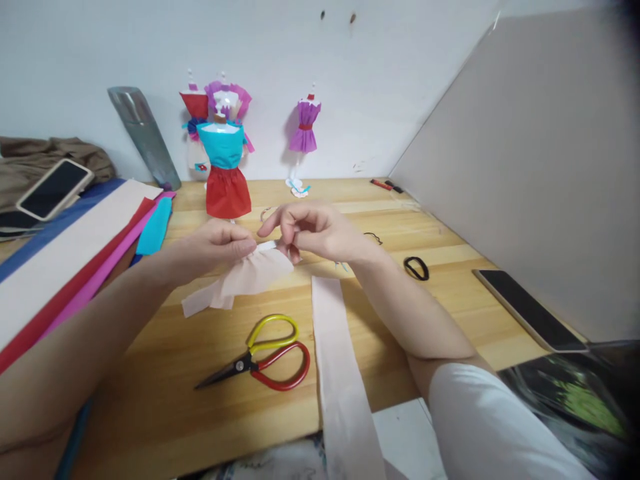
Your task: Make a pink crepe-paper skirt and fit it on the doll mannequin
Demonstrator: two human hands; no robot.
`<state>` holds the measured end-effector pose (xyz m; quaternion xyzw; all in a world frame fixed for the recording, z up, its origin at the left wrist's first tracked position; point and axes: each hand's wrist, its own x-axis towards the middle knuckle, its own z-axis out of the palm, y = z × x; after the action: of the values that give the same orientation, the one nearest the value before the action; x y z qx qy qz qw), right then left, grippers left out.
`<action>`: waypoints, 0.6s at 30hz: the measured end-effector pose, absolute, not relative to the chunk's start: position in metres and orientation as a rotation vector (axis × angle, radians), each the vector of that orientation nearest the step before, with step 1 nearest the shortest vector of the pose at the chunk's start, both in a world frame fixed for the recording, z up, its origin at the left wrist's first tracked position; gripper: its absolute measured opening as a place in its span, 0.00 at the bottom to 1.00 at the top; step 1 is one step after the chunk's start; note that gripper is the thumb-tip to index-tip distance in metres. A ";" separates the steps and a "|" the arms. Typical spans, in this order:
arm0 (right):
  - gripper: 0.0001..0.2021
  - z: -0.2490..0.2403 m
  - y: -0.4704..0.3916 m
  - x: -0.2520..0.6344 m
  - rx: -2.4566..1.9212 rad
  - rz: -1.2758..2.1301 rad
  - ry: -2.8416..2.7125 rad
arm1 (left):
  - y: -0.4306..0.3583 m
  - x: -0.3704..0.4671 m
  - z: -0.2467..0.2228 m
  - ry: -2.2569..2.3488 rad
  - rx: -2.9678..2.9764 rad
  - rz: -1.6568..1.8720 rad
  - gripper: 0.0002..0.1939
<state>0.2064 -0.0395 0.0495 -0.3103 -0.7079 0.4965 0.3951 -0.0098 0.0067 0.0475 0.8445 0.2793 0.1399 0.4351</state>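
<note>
My left hand (220, 241) pinches a strip of pale pink fabric (257, 270) by its gathered upper edge, where a narrow white band shows. The cloth fans out in folds below, and a loose tail hangs to the left. Close at the band's right end, my right hand (315, 232) has its thumb and fingers curled together, the index finger bent above. What sits between those fingertips is too small to make out. On the table beneath lie scissors (245, 365) with one yellow and one red handle. A long pale pink strip (343, 373) runs over the table's front edge.
Miniature dress forms stand at the back: one in a turquoise and red dress (225, 167), one in purple (305, 127). A bottle (145, 137) leans against the wall. Coloured fabrics (90, 247) and a phone (55, 189) lie left; a black band (416, 268) and another phone (530, 310) lie right.
</note>
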 end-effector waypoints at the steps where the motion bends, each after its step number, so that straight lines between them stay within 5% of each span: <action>1: 0.06 0.052 -0.041 0.208 -0.773 1.273 -1.790 | 0.007 -0.011 0.048 0.678 2.034 0.335 0.19; 10: 0.07 0.071 -0.041 0.245 -0.902 1.218 -1.847 | 0.008 -0.028 0.061 0.658 1.747 0.486 0.20; 13: 0.17 0.050 -0.031 0.259 -1.187 1.070 -2.183 | 0.011 -0.032 0.063 0.664 1.772 0.508 0.21; 15: 0.09 0.027 -0.029 0.268 -1.251 1.076 -2.368 | 0.011 -0.032 0.064 0.669 1.784 0.510 0.21; 18: 0.11 -0.009 -0.030 0.277 -1.194 1.084 -2.497 | 0.008 -0.027 0.065 0.711 1.746 0.505 0.20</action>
<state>0.2774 -0.0305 -0.0087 -0.4004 -0.8369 0.3635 0.0844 -0.0273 0.0080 0.0649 0.7410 0.3018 0.2143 0.5602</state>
